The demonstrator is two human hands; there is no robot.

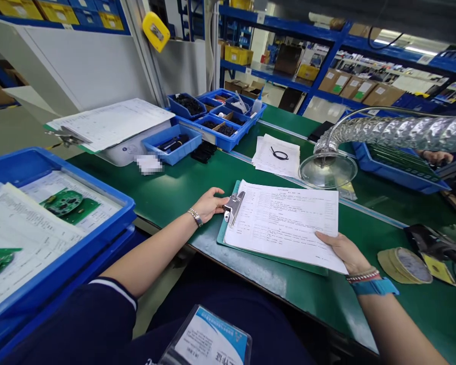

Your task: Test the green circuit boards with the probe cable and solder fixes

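ID badge (pixel 205 338) hanging close; I'm seeing left hand (pixel 209 204) resting open on clipboard clip (pixel 233 207), right hand (pixel 342 252) spreading on paper (pixel 285 223).

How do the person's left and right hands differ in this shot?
The left hand rests against the metal clip of the clipboard, while the right hand is at the lower edge of the paper sheets. The left wrist wears a metal wristwatch; the right wears a blue band and a beaded bracelet. Both hands are bare.

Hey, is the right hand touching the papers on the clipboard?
Touching: the head view shows the right hand lying over the lower edge of the papers on the green clipboard.
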